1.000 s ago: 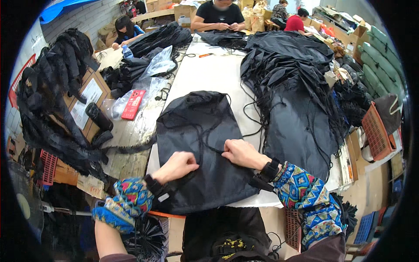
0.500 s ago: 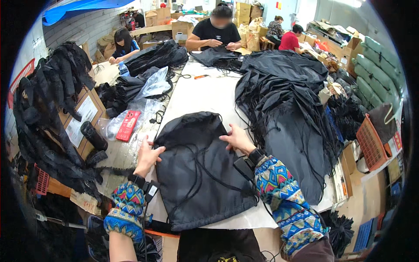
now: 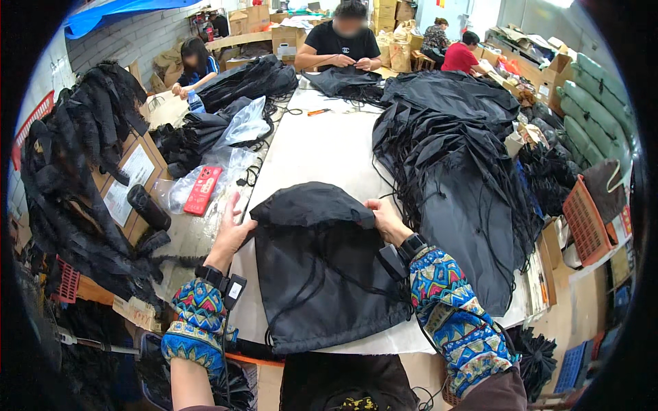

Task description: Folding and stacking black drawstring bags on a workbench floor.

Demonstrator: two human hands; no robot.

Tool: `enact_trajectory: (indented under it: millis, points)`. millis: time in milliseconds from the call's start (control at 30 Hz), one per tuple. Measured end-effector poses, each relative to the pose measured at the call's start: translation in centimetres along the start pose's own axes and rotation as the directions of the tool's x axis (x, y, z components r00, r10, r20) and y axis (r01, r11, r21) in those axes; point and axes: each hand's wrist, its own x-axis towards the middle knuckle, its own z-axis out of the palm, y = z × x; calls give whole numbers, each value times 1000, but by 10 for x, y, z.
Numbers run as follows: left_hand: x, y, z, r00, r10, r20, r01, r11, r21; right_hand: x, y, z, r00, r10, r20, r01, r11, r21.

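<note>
A black drawstring bag (image 3: pixel 329 274) lies flat on the table in front of me, its dark cords trailing across the front. My right hand (image 3: pixel 389 220) pinches the bag's upper right edge, thumb and fingers closed on the cloth. At the upper left edge, the thumb of my left hand (image 3: pixel 232 229) touches the fabric while its fingers stretch upward, apart from the thumb. The top part of the bag is raised and creased between the two hands. Patterned sleeves cover both forearms, and a dark band sits on each wrist.
A large heap of black bags (image 3: pixel 452 164) lies to the right. On the left are a red phone (image 3: pixel 203 190), clear plastic (image 3: pixel 240 137) and hanging black strips (image 3: pixel 75 151). An orange-handled tool (image 3: pixel 318 111) lies farther back. A co-worker (image 3: pixel 340 48) sits at the far end.
My right hand has moved slightly right and closed on the bag's upper right edge. The bag's top has been lifted and spread wider. My left hand stays at the left edge.
</note>
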Motion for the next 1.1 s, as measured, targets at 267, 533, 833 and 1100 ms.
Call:
enact_trajectory:
  millis: [267,533,833,1100]
  points:
    - [-37,60,25,808,494,322,-582,756,300,-17,-2,-9,997,79,-15,-77,991,109]
    - [-100,49,27,472,538,699,-877,366,310,-36,-38,-30,867,-470,-167,144,556,-818]
    - [-110,99,61,616,367,697,-691,676,256,-134,-32,11,672,-333,661,714,56,-698]
    - [-158,54,103,524,250,814,-782,520,343,-250,-38,0,566,-161,808,813,-49,-580]
